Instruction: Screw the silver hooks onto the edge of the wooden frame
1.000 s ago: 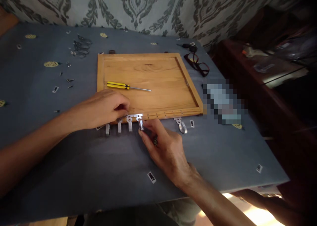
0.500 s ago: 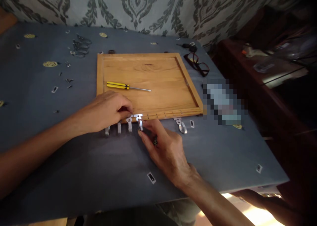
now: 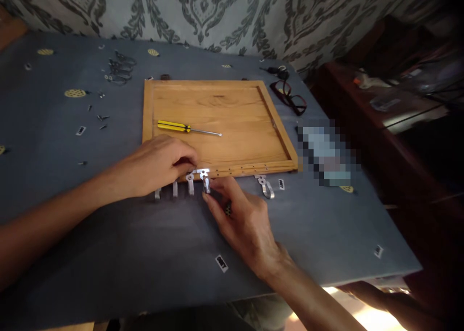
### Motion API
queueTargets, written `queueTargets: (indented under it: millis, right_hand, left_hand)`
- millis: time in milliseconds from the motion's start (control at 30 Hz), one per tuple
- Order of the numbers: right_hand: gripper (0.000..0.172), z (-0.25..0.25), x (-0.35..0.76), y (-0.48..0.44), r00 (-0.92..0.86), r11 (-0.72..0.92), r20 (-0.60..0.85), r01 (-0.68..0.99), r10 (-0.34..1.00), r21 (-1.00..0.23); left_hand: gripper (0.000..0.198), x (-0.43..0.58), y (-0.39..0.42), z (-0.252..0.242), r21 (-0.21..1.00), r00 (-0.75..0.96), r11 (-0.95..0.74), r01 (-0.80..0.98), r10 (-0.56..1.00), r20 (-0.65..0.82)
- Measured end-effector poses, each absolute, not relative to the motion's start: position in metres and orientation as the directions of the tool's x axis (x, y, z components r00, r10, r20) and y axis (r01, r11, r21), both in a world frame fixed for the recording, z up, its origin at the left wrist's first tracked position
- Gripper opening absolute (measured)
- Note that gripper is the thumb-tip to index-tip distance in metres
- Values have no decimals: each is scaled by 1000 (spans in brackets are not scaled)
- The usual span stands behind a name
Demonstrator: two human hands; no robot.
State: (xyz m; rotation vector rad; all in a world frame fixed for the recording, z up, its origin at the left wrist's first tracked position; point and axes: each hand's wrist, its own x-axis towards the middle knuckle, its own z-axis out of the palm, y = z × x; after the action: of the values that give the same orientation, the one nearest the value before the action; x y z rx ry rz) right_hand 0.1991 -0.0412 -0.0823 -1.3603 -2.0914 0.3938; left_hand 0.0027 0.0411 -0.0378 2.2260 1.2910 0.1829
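A shallow wooden panel with a raised frame (image 3: 217, 85) lies on the cloth-covered table. Between the thumb and fingers of my right hand (image 3: 246, 220) is a silver metal hook (image 3: 206, 183), its flat plate resting on the panel's near rail. My left hand (image 3: 165, 164) is closed in a pinch at the left end of that plate; its fingertips hide whatever they grip. Several similar hooks (image 3: 191, 185) line the near rail to the left, partly under my left hand. A yellow-handled screwdriver (image 3: 174, 126) lies on the panel. Small dark holes dot the near rail to the right.
One loose hook (image 3: 265, 186) lies right of my right hand, against the near rail. Loose screws (image 3: 103, 117) and a pile of hooks (image 3: 120, 69) are on the left. Glasses (image 3: 289, 97), keys (image 3: 278, 71) and a blurred-out flat object (image 3: 326, 154) are on the right.
The whole view has shifted very slightly. Both hands stay in the same place, with the hook still at the near rail.
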Motion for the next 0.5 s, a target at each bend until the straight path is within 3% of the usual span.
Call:
queueTargets:
  millis: [167, 500]
  right_hand:
    - [7, -83, 199, -41, -290, 433, 328, 706, 899, -561]
    - [10, -84, 199, -41, -292, 436, 331, 707, 897, -557]
  left_hand:
    - [19, 4, 39, -43, 580, 589, -441, 685, 803, -85]
    - [11, 10, 44, -51, 550, 547, -416, 724, 832, -91]
